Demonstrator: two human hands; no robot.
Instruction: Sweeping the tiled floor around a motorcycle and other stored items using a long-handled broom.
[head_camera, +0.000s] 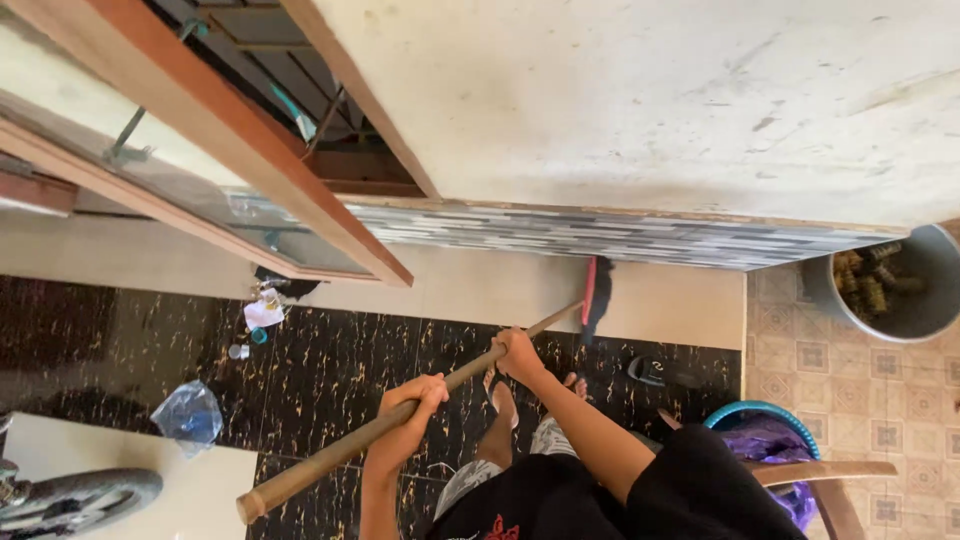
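Black cloth on the person's shoulder and arm fills the lower right of the frame, and from it both arms reach toward the centre. Each hand grips a long wooden pole (400, 420) that runs from the lower left up to the centre right. Left hand (408, 412) sits lower on the pole, fingers wrapped tight round it; right hand (518, 354) sits further up, fingers likewise curled closed on the wood. At the pole's far end a red broom head (589, 290) touches the pale strip of floor beside the striped base of the wall (600, 232). Bare feet show on the dark speckled tiles (330, 360) just under the hands.

At centre left lie bits of litter (262, 312) and a crumpled blue bag (188, 413). A black sandal (652, 371) lies right of centre. A grey bucket (915, 310) stands at the right edge, a blue-rimmed basket (765, 410) with purple lining at lower right, and a wheel (75, 497) at lower left.
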